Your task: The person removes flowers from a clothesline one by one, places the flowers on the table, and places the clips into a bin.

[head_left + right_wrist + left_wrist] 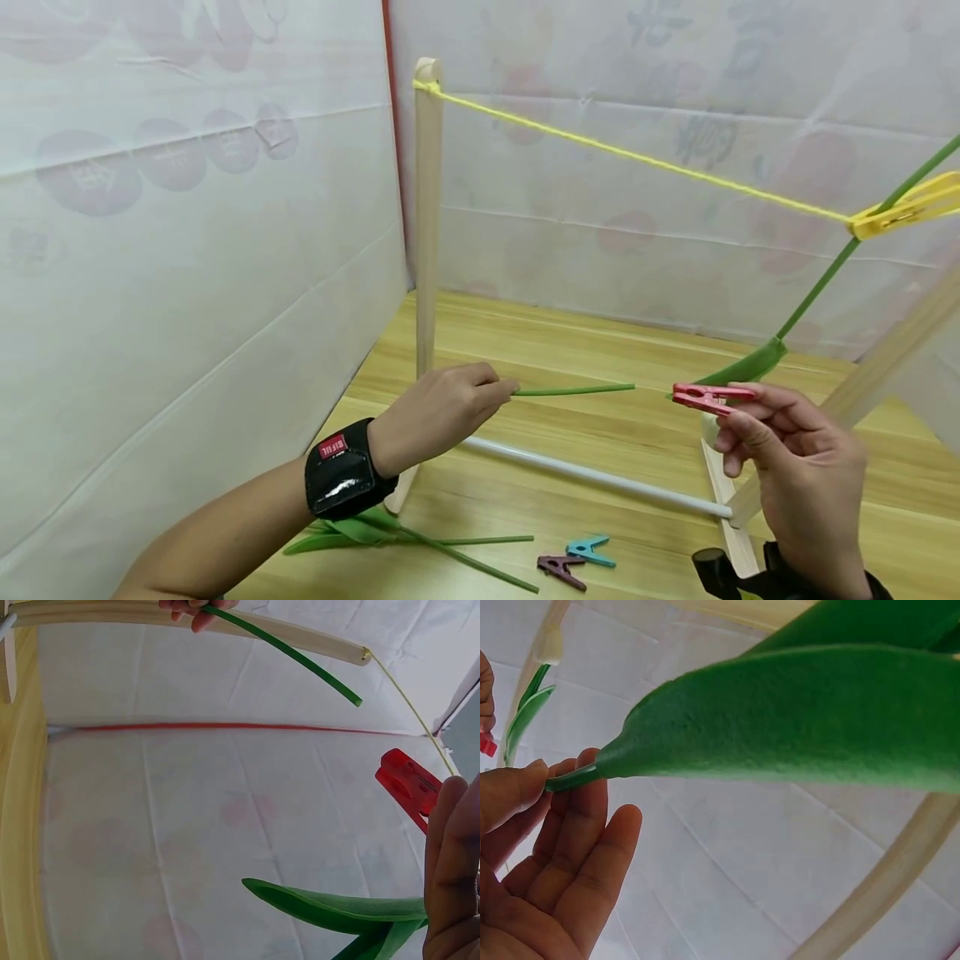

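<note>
- My left hand (442,408) pinches the near end of a loose green stem (573,390) between thumb and fingers. The stem sticks out level to the right, in the air above the wooden surface (540,342) and below the yellow string (637,158).
- My right hand (802,467) grips a red clothespin (712,397) by its tail, fingers curled round it. The jaws point left toward the free tip of the stem and stand clear of it.
- Procedure, as I judge it: raise the stem until it crosses the string, keep the left-hand pinch firm so the stem does not roll, squeeze the pin open fully, then seat its jaws over both stem and string before letting go.
- Approach square to the string. A pin set at a slant would likely slip off the thin stem.
- Keep the left hand in place until the pin bites. The stem is light and would probably drop otherwise.
- Reference example: a yellow clothespin (903,208) already clamps a second green stem (840,258) to the string at the right; its leaf hangs down toward my right hand.
- Count, stems: three seen. One is in my left hand, one hangs on the string, and one lies on the surface (450,554) under my left wrist.
- Count, clothespins: four seen. They are red (held), yellow (on the string), blue (590,550) and dark purple (561,571), the last two lying side by side on the surface.
- Count, wooden posts: two, the left one (428,217) upright, the right one (885,367) only partly in view.
- Count, white crossbars: one (592,477), low between the post feet.
</note>
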